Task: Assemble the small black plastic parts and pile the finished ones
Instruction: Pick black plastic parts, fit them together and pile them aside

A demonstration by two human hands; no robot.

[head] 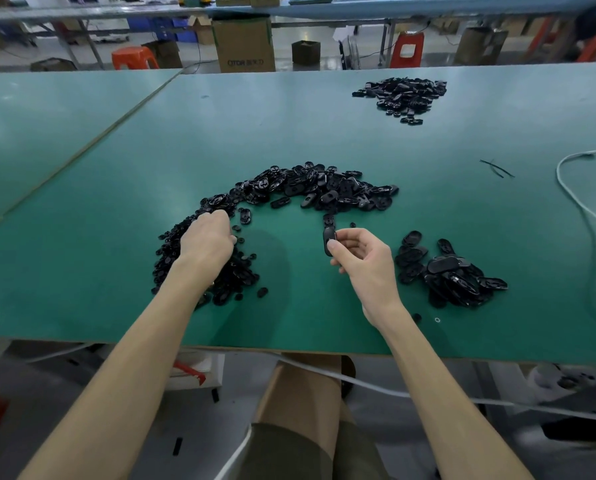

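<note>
Head view: left hand (206,242) hides its fingers, atop black parts (167,252).

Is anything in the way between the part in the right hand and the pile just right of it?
Nothing visible. Only bare green table lies between the right hand, pinching the oval part, and the near right pile.

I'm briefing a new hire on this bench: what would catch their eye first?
First, the arc of black plastic parts across the middle of the green table, with the left hand down on its near-left end. Right of centre the right hand pinches one oval black part; a smaller pile lies beside it on the right, and a far pile sits at the back right.
</note>
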